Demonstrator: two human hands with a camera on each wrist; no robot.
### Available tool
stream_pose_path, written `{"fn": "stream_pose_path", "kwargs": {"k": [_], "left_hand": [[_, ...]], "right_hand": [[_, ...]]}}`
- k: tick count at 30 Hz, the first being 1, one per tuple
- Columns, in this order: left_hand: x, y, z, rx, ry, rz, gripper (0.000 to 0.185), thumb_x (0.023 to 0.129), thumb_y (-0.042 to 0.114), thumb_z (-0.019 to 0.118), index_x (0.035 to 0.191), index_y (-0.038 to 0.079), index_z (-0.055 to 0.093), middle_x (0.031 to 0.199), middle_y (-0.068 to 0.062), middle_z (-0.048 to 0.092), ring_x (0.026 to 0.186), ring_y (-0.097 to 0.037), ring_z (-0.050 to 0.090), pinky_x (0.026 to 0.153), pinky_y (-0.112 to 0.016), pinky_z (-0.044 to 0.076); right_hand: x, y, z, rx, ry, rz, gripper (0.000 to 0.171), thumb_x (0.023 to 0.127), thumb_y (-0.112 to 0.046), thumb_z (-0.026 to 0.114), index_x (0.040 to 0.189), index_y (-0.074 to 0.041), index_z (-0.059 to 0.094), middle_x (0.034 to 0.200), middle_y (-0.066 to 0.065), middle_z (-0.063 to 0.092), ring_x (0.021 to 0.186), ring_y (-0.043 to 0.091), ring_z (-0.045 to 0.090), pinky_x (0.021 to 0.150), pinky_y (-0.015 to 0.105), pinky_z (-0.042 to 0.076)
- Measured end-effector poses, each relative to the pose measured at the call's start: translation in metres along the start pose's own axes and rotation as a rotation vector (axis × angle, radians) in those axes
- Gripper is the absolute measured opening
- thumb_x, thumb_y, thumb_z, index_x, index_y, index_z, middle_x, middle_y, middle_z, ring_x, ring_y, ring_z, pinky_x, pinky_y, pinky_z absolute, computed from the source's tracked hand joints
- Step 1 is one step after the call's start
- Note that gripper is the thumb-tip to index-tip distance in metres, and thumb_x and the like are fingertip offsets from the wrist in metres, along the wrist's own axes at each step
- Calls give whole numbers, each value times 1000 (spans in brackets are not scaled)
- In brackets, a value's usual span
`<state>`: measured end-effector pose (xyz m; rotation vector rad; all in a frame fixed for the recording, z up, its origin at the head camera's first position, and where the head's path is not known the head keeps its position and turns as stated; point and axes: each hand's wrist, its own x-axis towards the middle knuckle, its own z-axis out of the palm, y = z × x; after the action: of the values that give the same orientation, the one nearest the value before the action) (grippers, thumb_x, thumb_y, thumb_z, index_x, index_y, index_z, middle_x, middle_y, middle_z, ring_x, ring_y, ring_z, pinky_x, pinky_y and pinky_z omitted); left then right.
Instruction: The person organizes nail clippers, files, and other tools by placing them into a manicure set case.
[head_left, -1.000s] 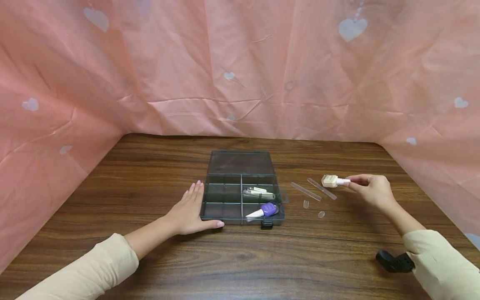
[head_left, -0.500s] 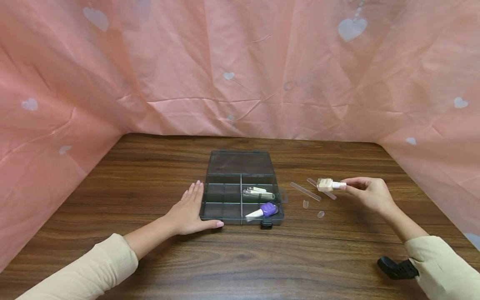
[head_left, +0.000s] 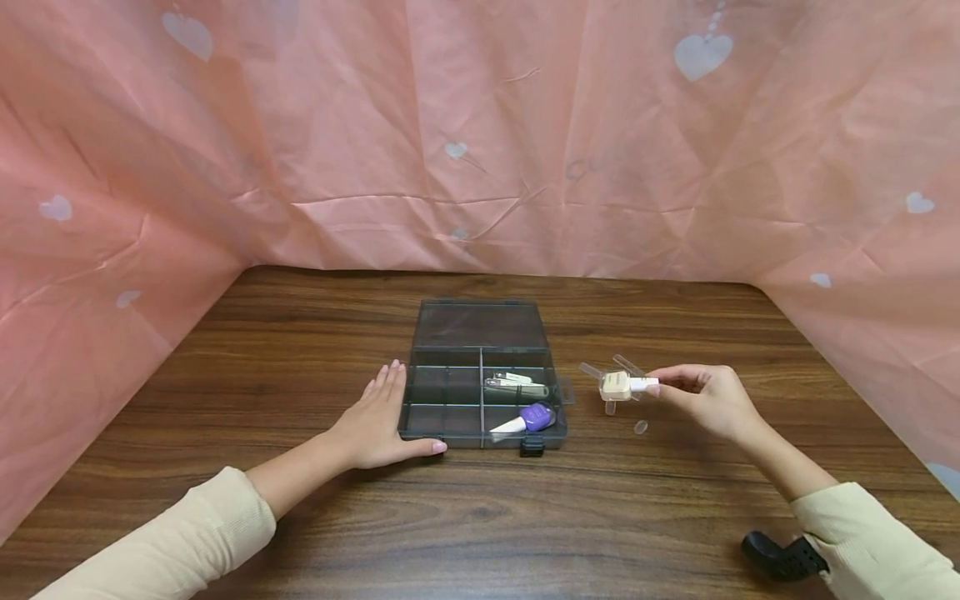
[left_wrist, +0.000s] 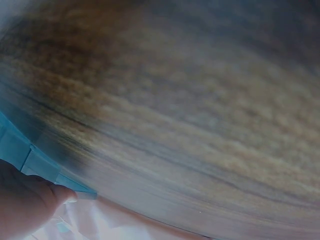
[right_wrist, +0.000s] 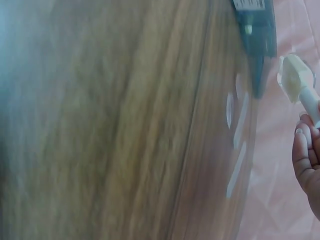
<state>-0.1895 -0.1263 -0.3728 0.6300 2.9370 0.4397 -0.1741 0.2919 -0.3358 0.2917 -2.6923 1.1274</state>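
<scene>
A dark see-through organiser box [head_left: 450, 417] lies open on the wooden table, its lid folded back. Its right compartments hold nail clippers [head_left: 516, 385] and a purple nail polish bottle [head_left: 527, 419]. My left hand [head_left: 375, 421] rests flat against the box's left side, fingers straight. My right hand [head_left: 701, 397] pinches the white cap of a beige nail polish bottle [head_left: 617, 385] and holds it sideways above the table, just right of the box. The right wrist view shows that beige bottle [right_wrist: 296, 80] and my fingertips [right_wrist: 305, 155] at the right edge.
Two clear plastic strips [head_left: 592, 371] and two small clear nail tips [head_left: 641, 427] lie on the table under and beside the held bottle. A black object [head_left: 776, 557] sits near my right sleeve. Pink heart-print sheeting [head_left: 480, 142] walls in the table.
My right hand has carried the beige bottle leftward and a little toward me, closer to the box. The left hand has stayed still.
</scene>
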Motion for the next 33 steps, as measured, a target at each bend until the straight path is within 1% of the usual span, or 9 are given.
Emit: {"fn": "stream_pose_path", "kwargs": {"k": [5, 8, 11, 15, 18, 22, 25, 29, 33], "left_hand": [[0, -1, 0, -5, -1, 1, 120, 72, 76, 52, 145, -10, 9, 153, -28, 5, 143, -40, 6, 116, -50, 13], [0, -1, 0, -5, 0, 0, 120, 72, 76, 52, 145, -10, 9, 153, -28, 6, 143, -39, 6, 116, -50, 14], [1, -1, 0, -5, -1, -1, 121, 72, 76, 52, 145, -10, 9, 153, -28, 6, 143, -39, 6, 116, -49, 13], [1, -1, 1, -3, 1, -1, 121, 72, 77, 52, 145, -10, 9, 153, -28, 6, 143, -39, 6, 116, -49, 13], [1, -1, 1, 0, 3, 0, 121, 72, 77, 52, 145, -10, 9, 153, -28, 7, 143, -39, 6, 116, -49, 14], [1, -1, 1, 0, 0, 0, 120, 72, 77, 52, 145, -10, 9, 153, -28, 6, 143, -39, 6, 116, -49, 13], [1, -2, 1, -4, -4, -3, 121, 72, 77, 52, 145, -9, 9, 153, -28, 6, 143, -39, 5, 116, -49, 13], [1, -2, 1, -4, -5, -4, 121, 72, 77, 51, 145, -9, 9, 153, -27, 6, 143, -39, 5, 116, -49, 13], [1, -1, 1, -5, -5, -3, 121, 72, 76, 52, 145, -10, 9, 153, -28, 6, 143, -39, 5, 116, -49, 13]], "right_hand": [[-2, -9, 7, 46, -33, -12, 20, 82, -12, 70, 94, 3, 71, 75, -18, 68, 63, -4, 57, 51, 19, 48], [-2, -13, 10, 67, -44, -28, 19, 81, -11, 70, 94, 4, 70, 76, -19, 68, 64, -5, 58, 52, 19, 48], [-3, -17, 13, 83, -59, -40, 19, 81, -9, 70, 94, 4, 70, 75, -22, 66, 63, -4, 57, 50, 19, 46], [-4, -22, 19, 120, -86, -58, 18, 81, -8, 69, 95, 4, 70, 74, -21, 65, 60, 0, 56, 48, 21, 46], [-5, -26, 24, 161, -113, -59, 18, 82, -6, 69, 96, 5, 70, 74, -14, 68, 58, 3, 58, 47, 24, 48], [-5, -31, 32, 168, -140, -41, 19, 81, -8, 69, 96, 4, 70, 75, -5, 70, 54, 2, 54, 44, 25, 47], [-4, -36, 39, 164, -158, -45, 18, 81, -8, 69, 95, 4, 70, 78, 3, 70, 57, -2, 52, 48, 22, 47], [-1, -42, 47, 188, -186, -56, 17, 82, -7, 68, 94, 5, 70, 82, 12, 71, 63, -4, 54, 54, 19, 48], [1, -48, 54, 220, -218, -58, 18, 82, -7, 67, 95, 6, 69, 84, 15, 70, 64, -4, 53, 55, 19, 47]]}}
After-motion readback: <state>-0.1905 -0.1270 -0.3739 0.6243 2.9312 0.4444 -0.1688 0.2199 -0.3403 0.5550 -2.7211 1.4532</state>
